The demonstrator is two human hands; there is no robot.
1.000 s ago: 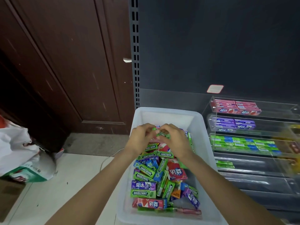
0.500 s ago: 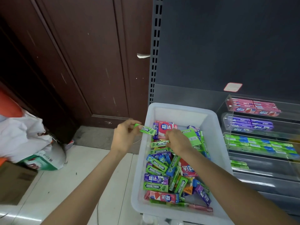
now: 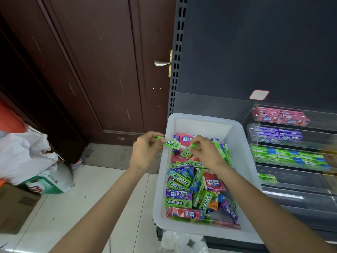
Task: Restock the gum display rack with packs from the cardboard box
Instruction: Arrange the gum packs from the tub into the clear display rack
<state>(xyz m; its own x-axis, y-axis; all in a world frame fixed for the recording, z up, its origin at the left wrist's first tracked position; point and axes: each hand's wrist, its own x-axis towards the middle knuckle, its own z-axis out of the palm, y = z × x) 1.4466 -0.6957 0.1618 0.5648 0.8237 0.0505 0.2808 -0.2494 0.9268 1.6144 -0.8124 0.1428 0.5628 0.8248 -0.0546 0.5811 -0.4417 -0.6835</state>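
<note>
Green gum pack (image 3: 168, 143) marked DOUBLEMINT, pinched at its left end by the left hand (image 3: 145, 152), held level over the left rim of the white bin (image 3: 237, 132). Second green pack (image 3: 188, 150), smaller and tilted, gripped by the curled fingers of the right hand (image 3: 206, 152) just above the heap; writing on it unreadable. Both packs close together, not touching. Below, loose packs (image 3: 193, 189) piled in the bin: green DOUBLEMINT, red, purple and blue ones with Chinese characters. To the right, clear display rack (image 3: 255, 125) in tiers: pink packs on top, purple next, green and blue under those, two green packs lower down. Behind, dark shelf panel with a small pink-edged label (image 3: 259, 94). To the left, brown door (image 3: 100, 70) with metal handle (image 3: 161, 63), white bag (image 3: 25, 152) on the floor.
</note>
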